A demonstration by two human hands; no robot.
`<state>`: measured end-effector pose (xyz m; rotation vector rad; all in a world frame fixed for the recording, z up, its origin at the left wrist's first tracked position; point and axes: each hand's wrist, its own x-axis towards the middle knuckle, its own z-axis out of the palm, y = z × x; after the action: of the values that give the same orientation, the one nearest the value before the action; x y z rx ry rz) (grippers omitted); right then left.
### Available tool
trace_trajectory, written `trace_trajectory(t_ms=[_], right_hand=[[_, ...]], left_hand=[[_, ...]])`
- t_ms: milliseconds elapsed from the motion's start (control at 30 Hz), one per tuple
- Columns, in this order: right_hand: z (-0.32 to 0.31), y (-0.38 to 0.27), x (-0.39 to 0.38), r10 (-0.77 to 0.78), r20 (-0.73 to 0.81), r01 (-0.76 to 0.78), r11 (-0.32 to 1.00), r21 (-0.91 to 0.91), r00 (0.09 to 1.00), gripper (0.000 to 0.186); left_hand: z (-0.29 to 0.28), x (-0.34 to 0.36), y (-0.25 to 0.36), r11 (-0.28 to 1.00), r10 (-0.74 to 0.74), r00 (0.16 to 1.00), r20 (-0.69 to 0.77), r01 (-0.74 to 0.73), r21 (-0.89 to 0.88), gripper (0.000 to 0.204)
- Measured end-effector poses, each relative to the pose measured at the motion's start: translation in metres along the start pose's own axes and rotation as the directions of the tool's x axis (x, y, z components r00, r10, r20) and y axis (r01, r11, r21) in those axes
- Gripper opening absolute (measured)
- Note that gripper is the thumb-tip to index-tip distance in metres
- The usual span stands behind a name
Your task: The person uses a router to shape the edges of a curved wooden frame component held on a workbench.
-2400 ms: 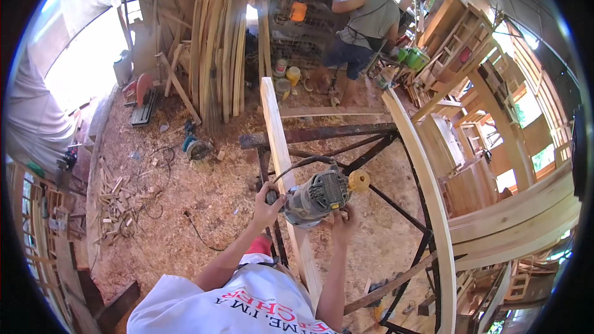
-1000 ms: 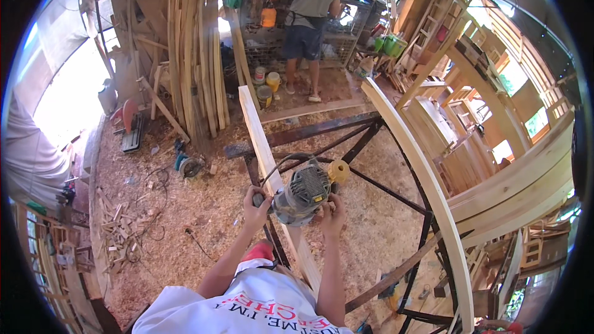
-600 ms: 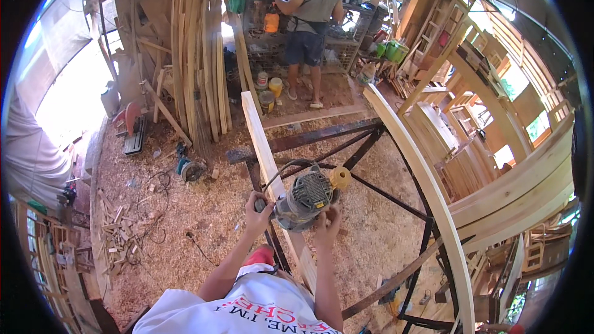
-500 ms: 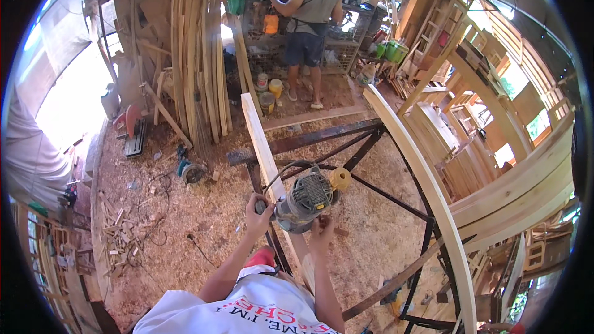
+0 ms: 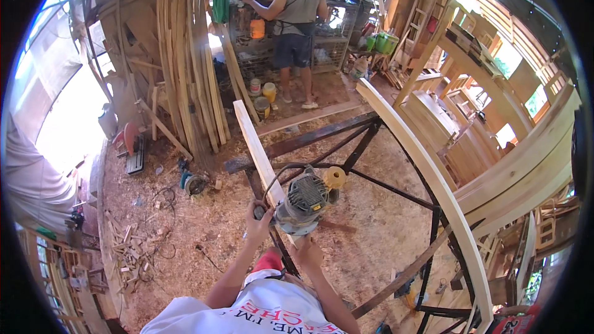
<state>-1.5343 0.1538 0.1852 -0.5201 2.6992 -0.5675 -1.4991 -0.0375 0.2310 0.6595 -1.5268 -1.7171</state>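
A grey-green router [image 5: 301, 203] with a yellow round knob rests on a long pale wooden plank [image 5: 253, 136], which runs away from my body over a dark metal frame [image 5: 291, 148]. My left hand [image 5: 258, 221] is closed around the router's dark side handle. Just below the router base, my right hand [image 5: 308, 255] has its fingers curled at the plank's edge; the hand partly hides the wood there. The router's cord loops over the plank near my left hand. The router's underside is out of sight.
A curved wooden board [image 5: 427, 167] lies along the frame's right side. On the shavings-covered floor are a circular saw [image 5: 193, 182], a chop saw [image 5: 131, 148] and offcuts [image 5: 133, 250]. Tall strips [image 5: 185, 55] lean behind. A person [image 5: 298, 18] stands at a far bench.
My right hand has moved left and down, from beside the router to the plank's edge below it. My left hand keeps its grip. The whole view has shifted slightly.
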Motion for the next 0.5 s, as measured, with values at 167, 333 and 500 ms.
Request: trace_trajectory(t_ms=[167, 333, 500], right_hand=[[0.001, -0.003, -0.002, -0.022, -0.071, 0.019, 0.999, -0.039, 0.997, 0.070], [0.007, 0.009, 0.002, -0.067, -0.101, 0.066, 0.998, -0.019, 0.993, 0.069], [0.000, 0.001, 0.000, -0.073, -0.037, 0.072, 0.997, -0.027, 0.997, 0.073]], left_hand=[[-0.004, 0.001, 0.003, 0.995, 0.063, 0.998, 0.021, -0.065, 0.070, 0.022], [0.000, 0.001, 0.002, 0.996, 0.065, 0.998, 0.022, -0.066, 0.056, 0.022], [-0.008, -0.001, -0.012, 0.998, 0.000, 1.000, -0.007, 0.001, 0.064, 0.022]])
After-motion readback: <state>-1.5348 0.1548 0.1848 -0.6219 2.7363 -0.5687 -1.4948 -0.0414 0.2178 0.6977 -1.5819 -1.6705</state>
